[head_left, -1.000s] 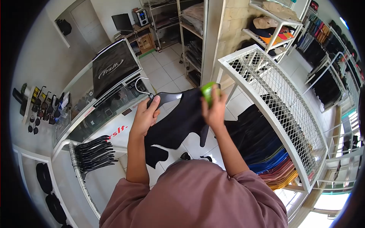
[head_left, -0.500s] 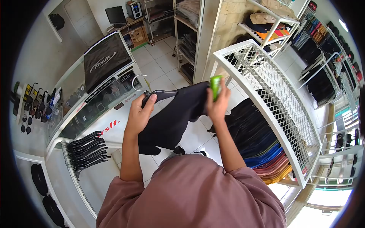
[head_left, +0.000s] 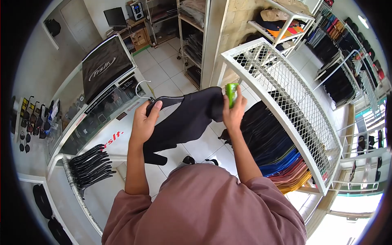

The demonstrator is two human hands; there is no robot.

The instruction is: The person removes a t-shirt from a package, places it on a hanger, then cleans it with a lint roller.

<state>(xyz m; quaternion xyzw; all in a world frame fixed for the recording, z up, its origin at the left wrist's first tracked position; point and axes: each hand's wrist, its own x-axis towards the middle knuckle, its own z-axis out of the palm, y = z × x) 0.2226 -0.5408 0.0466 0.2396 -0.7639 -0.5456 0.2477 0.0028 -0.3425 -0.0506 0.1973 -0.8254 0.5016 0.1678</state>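
Note:
My left hand (head_left: 144, 121) is closed around the black hanger (head_left: 170, 101) near its metal hook, which points up and left. A black garment (head_left: 181, 124) is draped from that hanger, and its lower part hangs between my arms. My right hand (head_left: 234, 115) grips a bright green brush (head_left: 231, 94) with short bristles along its left side. This brush is held upright just beside the right end of the garment. Whether my right fingers also touch the cloth is hard to see.
Right of my arm, a white rack with a mesh top (head_left: 281, 102) holds dark and coloured hanging clothes (head_left: 269, 143). Several black hangers (head_left: 92, 167) hang on a rail at left. A glass display counter (head_left: 98, 118) stands ahead left, with shelves (head_left: 192, 45) behind.
The view has shifted slightly right. My right hand and the green brush stay near the garment's right end, now less blurred. The garment's lower part has swung a little.

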